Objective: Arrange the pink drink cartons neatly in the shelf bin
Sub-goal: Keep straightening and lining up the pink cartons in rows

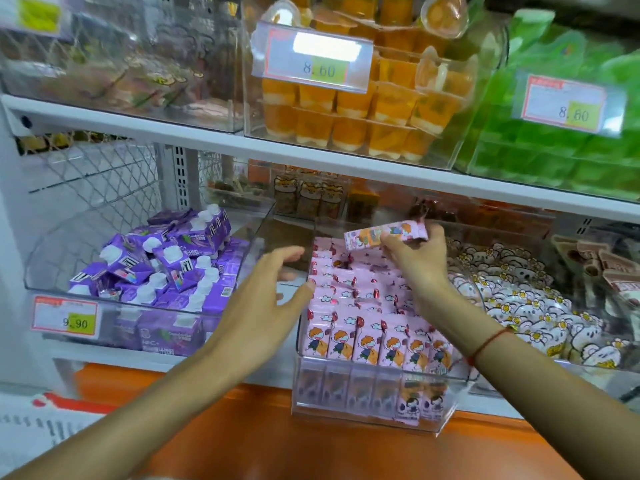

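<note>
Right hand (420, 258) hides part of its pinched pink carton (375, 235).

I have 1 view only, from the head camera: it faces the shelves forward and slightly down, close in, wide-angle, with the clear shelf bin (381, 403) of pink cartons (360, 337) low and central.

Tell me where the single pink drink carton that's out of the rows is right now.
In the head view, the single pink drink carton lies sideways in the right hand, above the back rows of the clear plastic shelf bin, centre-right.
</note>
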{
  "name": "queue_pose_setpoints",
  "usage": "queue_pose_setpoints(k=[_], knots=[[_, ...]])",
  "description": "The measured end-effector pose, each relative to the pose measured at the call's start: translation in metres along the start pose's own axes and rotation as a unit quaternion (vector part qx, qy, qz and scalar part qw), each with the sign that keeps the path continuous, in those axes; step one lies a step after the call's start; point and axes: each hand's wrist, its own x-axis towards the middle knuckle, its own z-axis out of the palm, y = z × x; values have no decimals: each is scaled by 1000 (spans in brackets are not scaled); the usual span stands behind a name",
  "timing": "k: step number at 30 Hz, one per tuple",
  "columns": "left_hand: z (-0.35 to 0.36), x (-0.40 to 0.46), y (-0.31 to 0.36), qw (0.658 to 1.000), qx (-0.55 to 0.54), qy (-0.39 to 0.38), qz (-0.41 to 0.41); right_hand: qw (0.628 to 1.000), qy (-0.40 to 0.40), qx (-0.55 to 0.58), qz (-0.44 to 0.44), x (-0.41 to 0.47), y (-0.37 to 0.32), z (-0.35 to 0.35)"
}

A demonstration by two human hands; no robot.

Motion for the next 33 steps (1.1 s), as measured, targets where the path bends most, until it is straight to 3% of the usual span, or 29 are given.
queue_pose_setpoints(k=[5,7,10,12,14,20,22,26,30,33], knots=[[5,-3,-10,993,-84,-56,-57,953,-111,-247,-138,27,-4,20],[4,-2,-13,992,-93,-56,-62,909,-173,-345,-156,36,-4,27],[4,-1,-12,994,-70,-51,-60,876,-238,-390,-152,48,-7,37],[4,-2,-12,997,-44,-46,-52,834,-290,-444,-149,51,-5,44],[3,-3,-12,998,-25,-42,-46,791,-297,-508,-166,49,4,51],[1,-3,-13,998,14,-56,-22,820,-214,-495,-192,43,22,55],[-1,-1,-13,997,34,-62,-13,810,-209,-514,-191,43,22,55],[-2,1,-10,997,17,-70,-27,782,-269,-541,-153,49,22,54],[-4,0,-8,997,-2,-64,-47,785,-345,-500,-124,57,8,46],[-6,-3,-8,997,-7,-63,-53,809,-333,-456,-163,50,0,32]])
